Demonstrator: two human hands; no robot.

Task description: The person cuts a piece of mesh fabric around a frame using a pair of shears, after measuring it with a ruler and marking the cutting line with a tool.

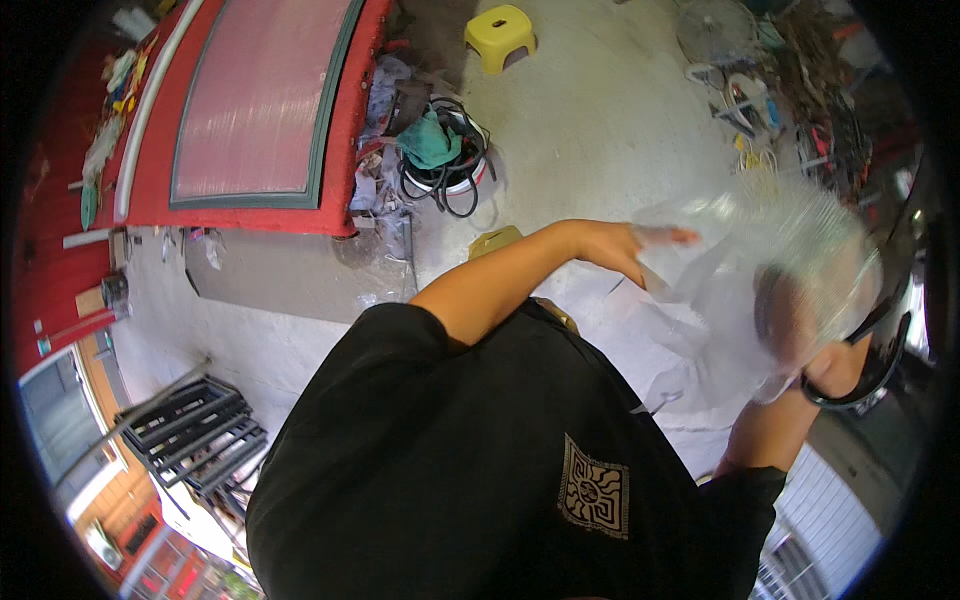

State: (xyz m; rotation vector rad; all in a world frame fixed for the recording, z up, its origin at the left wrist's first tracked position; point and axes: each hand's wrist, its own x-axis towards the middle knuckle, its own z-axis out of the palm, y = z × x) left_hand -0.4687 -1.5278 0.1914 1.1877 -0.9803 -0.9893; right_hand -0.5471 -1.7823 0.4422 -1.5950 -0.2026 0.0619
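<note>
A large sheet or bag of clear crinkled plastic [740, 240] spreads between my hands on the right side, blurred by motion. My left hand [615, 248] reaches across from the left to its near-left edge. The fingers are curled at that edge and hold it, with the fingertips partly seen through the film. My right hand [832, 368] is at the plastic's lower right. Its fingers are blurred behind the plastic, so their grip is hidden. Right by that wrist curves a black band-like thing [870, 395].
A yellow stool [500, 35] stands on the concrete floor ahead. A bucket [460, 175] with black hose and green cloth sits beside a red table [340, 215]. Dark metal racks [195, 430] stand at lower left. Assorted clutter [800, 110] lies at far right.
</note>
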